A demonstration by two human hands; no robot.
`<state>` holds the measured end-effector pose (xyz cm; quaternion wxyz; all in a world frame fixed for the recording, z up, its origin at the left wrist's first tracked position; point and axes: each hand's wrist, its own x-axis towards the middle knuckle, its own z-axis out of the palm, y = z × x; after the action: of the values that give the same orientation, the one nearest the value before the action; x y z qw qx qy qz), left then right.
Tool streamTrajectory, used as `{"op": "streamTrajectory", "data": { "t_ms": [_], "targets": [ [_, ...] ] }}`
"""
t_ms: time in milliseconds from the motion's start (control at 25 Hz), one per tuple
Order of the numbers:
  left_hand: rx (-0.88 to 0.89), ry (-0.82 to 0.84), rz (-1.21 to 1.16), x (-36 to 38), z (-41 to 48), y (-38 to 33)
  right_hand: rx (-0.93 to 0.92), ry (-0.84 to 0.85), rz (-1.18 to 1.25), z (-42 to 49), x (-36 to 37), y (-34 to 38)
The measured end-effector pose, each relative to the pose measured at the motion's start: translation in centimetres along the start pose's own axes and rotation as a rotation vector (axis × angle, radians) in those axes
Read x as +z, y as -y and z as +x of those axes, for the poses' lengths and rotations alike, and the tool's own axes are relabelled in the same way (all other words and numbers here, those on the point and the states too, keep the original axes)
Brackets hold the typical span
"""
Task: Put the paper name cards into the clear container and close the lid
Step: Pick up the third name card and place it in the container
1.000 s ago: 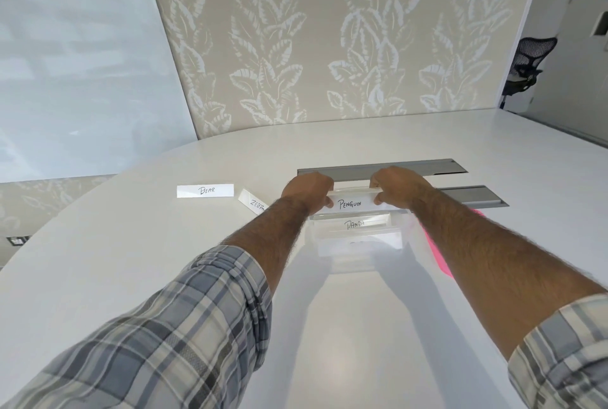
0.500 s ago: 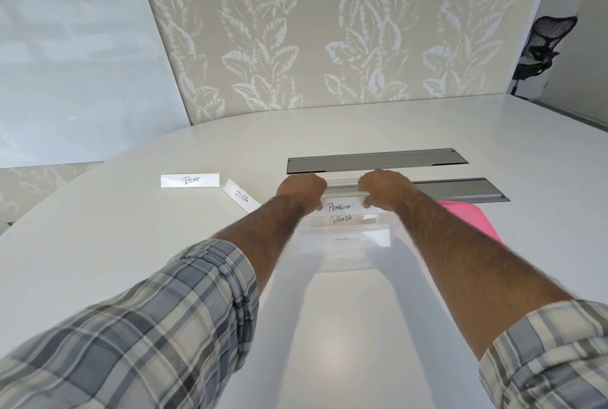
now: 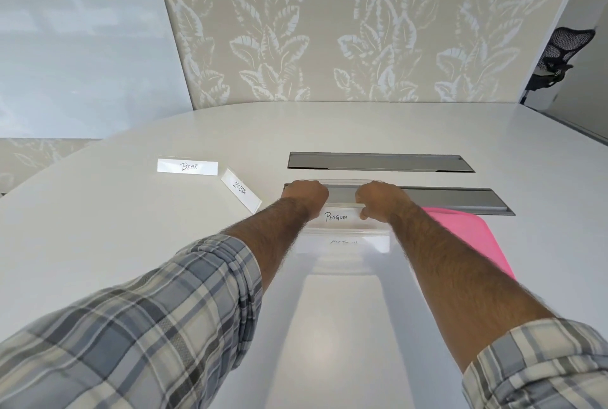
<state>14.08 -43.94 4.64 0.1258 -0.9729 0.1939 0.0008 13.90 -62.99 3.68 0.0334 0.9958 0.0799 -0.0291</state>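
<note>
The clear container [image 3: 342, 264] stands on the white table in front of me. Both hands hold a white name card reading PENGUIN [image 3: 339, 216] over its open top: my left hand [image 3: 304, 196] grips the card's left end, my right hand [image 3: 378, 199] its right end. Another card [image 3: 342, 244] shows faintly through the container's near wall. Two cards lie on the table to the left: BEAR [image 3: 187, 167] and, next to it, ZEBRA [image 3: 240, 194]. A pink lid [image 3: 460, 234] lies to the right of the container, partly behind my right forearm.
Two grey recessed cable hatches [image 3: 378, 162] [image 3: 460, 199] run across the table behind the container. A black office chair [image 3: 559, 53] stands at the far right beyond the table. A leaf-patterned wall rises behind.
Both hands have lowered the PENGUIN card into the container; the PANDA card seen below it earlier is now hidden behind it. My view has shifted slightly to the right.
</note>
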Motion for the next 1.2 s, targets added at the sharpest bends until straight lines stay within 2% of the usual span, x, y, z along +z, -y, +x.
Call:
{"op": "streamTrajectory", "data": {
  "t_ms": [760, 960, 1200],
  "targets": [
    [0.070, -0.021, 0.067, 1.2, 0.1, 0.9, 0.014, 0.020, -0.052, 0.3, 0.3, 0.7],
    [0.078, -0.068, -0.018, 0.2, -1.2, 2.2, 0.013, -0.021, -0.044, -0.8, -1.5, 1.0],
    [0.083, -0.229, -0.133, -1.2, -4.7, 7.7, 0.021, -0.131, -0.111, -1.6, -4.8, 3.5]
  ]
}}
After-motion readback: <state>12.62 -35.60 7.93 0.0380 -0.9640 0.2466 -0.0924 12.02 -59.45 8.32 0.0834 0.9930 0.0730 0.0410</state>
